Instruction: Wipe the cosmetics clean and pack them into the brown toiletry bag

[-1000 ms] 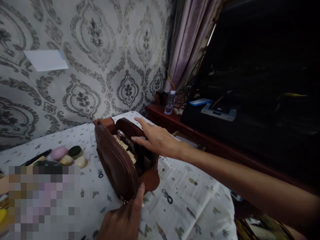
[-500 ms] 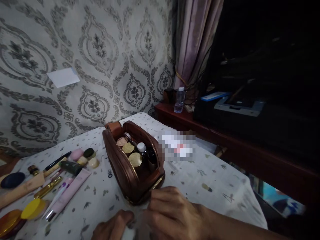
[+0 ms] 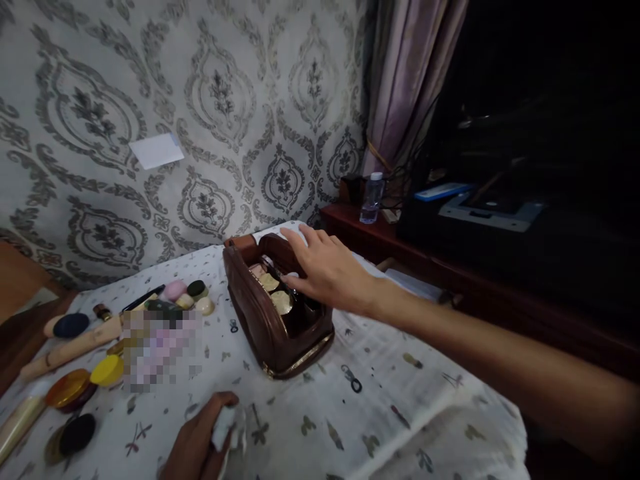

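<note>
A brown leather pouch (image 3: 255, 327) stands unzipped on the patterned cloth (image 3: 300, 420), with several gold-topped items (image 3: 281, 303) and dark ones inside. My right hand (image 3: 325, 267) is over the pouch's right side, fingers spread and thumb above the opening; it partly hides the contents. Near the bottom edge, left of centre, my left hand (image 3: 200, 437) is closed round a crumpled whitish item (image 3: 223, 427), too blurred to name.
Cosmetics spread at the left include a yellow-lidded jar (image 3: 107, 370), an amber jar (image 3: 70, 390), a black-capped jar (image 3: 77, 435) and a pink sponge (image 3: 175, 290). A water bottle (image 3: 371, 198) stands on the red-brown furniture (image 3: 345, 219) behind.
My right hand has left my left hand and moved up over the pouch, its fingers now spread. My left hand, still low, now shows the whitish item more clearly. The view has shifted.
</note>
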The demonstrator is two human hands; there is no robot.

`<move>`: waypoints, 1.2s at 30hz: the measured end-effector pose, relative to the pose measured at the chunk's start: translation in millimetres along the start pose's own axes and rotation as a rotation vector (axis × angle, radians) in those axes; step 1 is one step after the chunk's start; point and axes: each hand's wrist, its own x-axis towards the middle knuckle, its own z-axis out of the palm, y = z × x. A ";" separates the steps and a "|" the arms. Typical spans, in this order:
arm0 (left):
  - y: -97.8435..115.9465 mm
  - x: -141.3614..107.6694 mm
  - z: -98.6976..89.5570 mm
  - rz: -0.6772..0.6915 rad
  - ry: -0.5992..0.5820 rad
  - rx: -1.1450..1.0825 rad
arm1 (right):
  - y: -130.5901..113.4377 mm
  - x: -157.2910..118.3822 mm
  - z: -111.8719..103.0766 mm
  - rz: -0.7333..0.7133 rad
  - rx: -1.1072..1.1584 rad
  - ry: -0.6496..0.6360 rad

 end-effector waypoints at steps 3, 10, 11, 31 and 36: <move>4.3 7.4 -4.4 -0.081 -0.077 -0.031 | 3.4 21.1 1.9 0.103 -0.031 -0.262; 11.7 18.1 -10.5 -0.160 -0.122 -0.057 | 3.8 27.2 11.4 0.107 -0.038 -0.460; 12.2 17.9 -9.6 -0.165 -0.111 -0.075 | 3.3 26.5 11.1 0.113 -0.036 -0.463; 10.2 13.9 -4.4 -0.184 -0.086 -0.127 | 4.8 19.9 15.4 0.106 -0.032 -0.407; 10.9 14.6 -4.1 -0.180 -0.082 -0.121 | 2.7 20.3 17.3 0.112 -0.031 -0.402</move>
